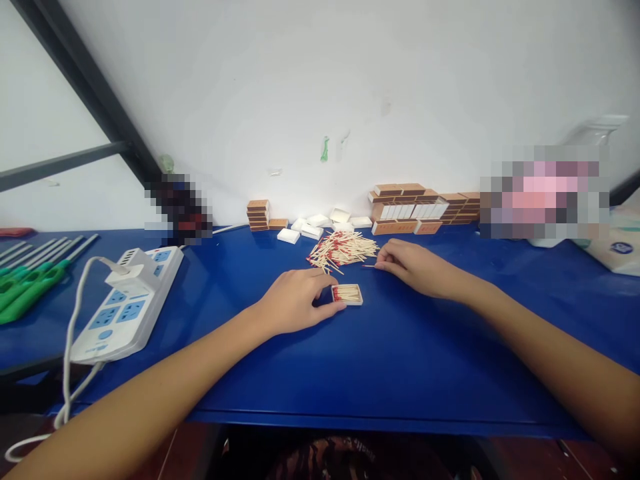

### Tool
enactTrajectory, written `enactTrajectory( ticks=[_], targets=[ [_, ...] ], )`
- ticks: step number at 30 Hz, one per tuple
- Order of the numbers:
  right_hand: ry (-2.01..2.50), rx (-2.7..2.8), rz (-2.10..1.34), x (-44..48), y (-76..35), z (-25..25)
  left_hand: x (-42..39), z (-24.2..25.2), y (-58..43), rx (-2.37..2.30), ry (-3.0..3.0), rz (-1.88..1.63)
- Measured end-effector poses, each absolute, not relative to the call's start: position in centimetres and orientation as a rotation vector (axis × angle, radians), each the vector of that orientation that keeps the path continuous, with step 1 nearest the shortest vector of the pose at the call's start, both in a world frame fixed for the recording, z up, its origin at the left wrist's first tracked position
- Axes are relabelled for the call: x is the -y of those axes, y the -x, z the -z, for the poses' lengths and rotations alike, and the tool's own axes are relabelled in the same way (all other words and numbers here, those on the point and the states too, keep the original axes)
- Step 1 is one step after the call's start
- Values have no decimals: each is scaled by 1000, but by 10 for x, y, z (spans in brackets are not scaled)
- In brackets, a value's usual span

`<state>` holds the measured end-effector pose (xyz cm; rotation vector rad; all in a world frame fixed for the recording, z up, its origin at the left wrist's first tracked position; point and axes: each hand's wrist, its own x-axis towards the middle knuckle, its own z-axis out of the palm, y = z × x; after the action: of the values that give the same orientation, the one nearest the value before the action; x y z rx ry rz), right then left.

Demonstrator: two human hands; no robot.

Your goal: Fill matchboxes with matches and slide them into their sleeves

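My left hand (295, 299) rests on the blue table (380, 360), its thumb and fingers curled around the left end of a small white matchbox tray (347, 294) partly filled with red-tipped matches. My right hand (413, 265) lies just right of a loose pile of matches (343, 250), fingertips pinched on a single match at the pile's edge.
Stacks of brown matchbox sleeves (423, 207) and white empty trays (320, 225) line the wall. A smaller sleeve stack (258, 215) stands left of them. A white power strip (131, 303) with cable lies at the left, beside green-handled tools (30, 283).
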<state>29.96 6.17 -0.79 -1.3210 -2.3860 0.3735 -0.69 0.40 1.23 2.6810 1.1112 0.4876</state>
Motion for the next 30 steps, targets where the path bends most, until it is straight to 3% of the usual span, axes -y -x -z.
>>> enactTrajectory(
  ticks=[23, 30],
  targets=[
    [1045, 2481, -596, -10, -247, -11, -5, -10, 6, -1130, -2673, -532],
    [1267, 2270, -278, -38, -272, -8, -4, -10, 5, -1096, -2664, -564]
  ],
)
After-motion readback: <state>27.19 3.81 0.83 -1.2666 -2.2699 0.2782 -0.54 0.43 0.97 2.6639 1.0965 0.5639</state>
